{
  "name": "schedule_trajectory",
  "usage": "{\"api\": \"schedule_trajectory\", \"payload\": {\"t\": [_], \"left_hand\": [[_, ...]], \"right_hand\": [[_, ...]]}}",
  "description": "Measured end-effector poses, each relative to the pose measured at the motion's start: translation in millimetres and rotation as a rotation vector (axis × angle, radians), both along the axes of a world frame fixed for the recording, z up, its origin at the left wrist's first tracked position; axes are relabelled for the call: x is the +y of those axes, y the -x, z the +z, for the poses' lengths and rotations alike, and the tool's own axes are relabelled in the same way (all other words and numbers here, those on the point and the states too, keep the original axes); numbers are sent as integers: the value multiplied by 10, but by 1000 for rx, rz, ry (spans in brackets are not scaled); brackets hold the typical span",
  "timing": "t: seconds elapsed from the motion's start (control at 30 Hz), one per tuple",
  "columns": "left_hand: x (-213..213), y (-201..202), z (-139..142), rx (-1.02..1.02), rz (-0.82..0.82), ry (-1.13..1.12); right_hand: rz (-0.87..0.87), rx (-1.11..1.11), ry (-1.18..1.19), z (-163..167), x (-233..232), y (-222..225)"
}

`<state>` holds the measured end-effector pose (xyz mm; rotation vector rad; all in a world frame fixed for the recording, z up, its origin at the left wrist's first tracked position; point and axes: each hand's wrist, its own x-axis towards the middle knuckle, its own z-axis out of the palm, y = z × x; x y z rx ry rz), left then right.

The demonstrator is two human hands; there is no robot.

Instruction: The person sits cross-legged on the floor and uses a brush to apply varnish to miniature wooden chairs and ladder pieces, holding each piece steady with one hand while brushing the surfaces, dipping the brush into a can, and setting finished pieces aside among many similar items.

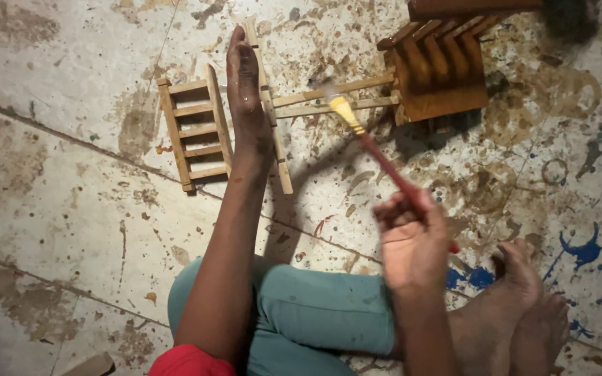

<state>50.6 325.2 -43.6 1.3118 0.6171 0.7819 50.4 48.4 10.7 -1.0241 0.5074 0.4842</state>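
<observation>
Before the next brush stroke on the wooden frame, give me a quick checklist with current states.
1. Left hand pressed flat on the wooden frame, steadying it: ok.
2. Right hand gripping the brush by its red handle: ok.
3. Bristles over the frame's long slats: ok, though contact cannot be told.
4. Paint or stain loaded on the bristles: cannot tell, tip is blurred.
5. Darker wooden piece at the slats' far end, apart from the brush: ok.
6. Feet away from the frame: ok.
</observation>
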Motion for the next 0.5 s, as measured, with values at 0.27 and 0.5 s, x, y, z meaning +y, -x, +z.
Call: {"api": "schedule_trajectory", "payload": {"t": [0.27, 0.5], "left_hand": [[-16, -1, 12, -43, 53, 9], [-33, -6, 54, -48, 53, 2]], "right_hand": [[-83, 27, -137, -125, -172, -83], [-124, -129, -20, -218, -596, -359]]}}
